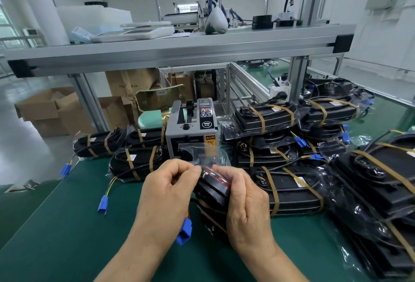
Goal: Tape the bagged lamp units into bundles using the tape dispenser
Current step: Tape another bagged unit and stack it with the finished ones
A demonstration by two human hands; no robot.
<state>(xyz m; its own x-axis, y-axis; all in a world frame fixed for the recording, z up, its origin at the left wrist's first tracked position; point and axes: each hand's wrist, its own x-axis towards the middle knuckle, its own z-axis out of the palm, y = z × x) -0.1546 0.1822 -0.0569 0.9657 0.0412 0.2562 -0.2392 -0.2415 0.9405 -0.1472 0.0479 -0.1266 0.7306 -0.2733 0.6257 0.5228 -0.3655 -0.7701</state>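
Observation:
A black bagged lamp unit (212, 194) lies on the green table (74, 232) in front of me, brown tape bands across it. My left hand (167, 194) pinches the clear bag flap at the unit's far end. My right hand (244, 203) grips the unit's right side, fingers curled over its top. A blue connector (184, 231) on its wires hangs below my left hand. The grey tape dispenser (192, 131) stands just behind the unit, with a clear bag edge in front of its outlet.
Taped bagged units lie piled to the right (292, 189) and far right (381, 182), with more to the left of the dispenser (134, 162). Loose blue connectors (102, 204) lie on the mat at left. An aluminium shelf frame (179, 50) spans overhead; cardboard boxes (56, 111) sit beyond the table.

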